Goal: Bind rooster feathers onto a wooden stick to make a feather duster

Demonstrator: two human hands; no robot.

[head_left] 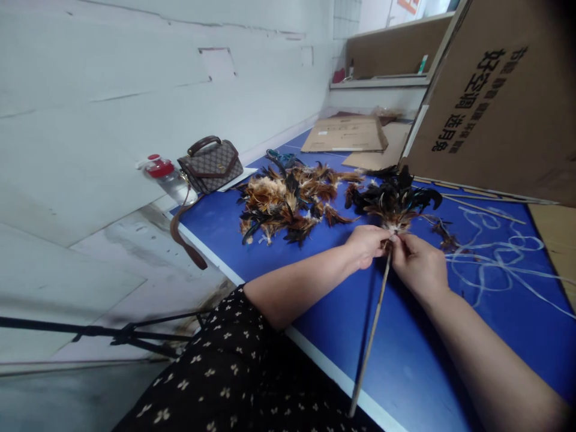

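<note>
Both my hands meet at the neck of a feather duster (pixel 396 201), where black and brown feathers join a thin wooden stick (pixel 372 336). My left hand (pixel 366 245) is closed around the top of the stick, just under the feathers. Fingers of my right hand (pixel 418 261) pinch the feather bases from the other side; any thread between them is too small to make out. The stick slants down toward me, past the table's near edge. Left of the duster lies a pile of loose brown and black feathers (pixel 288 201).
On the blue table (pixel 324 312), tangled clear plastic string (pixel 499 258) lies to the right, near thin sticks (pixel 490 211). A handbag (pixel 211 168) and red-lidded bottle (pixel 168 177) stand at the left edge. Flat cardboard (pixel 344 133) lies behind; a large cardboard panel (pixel 504 108) leans at right.
</note>
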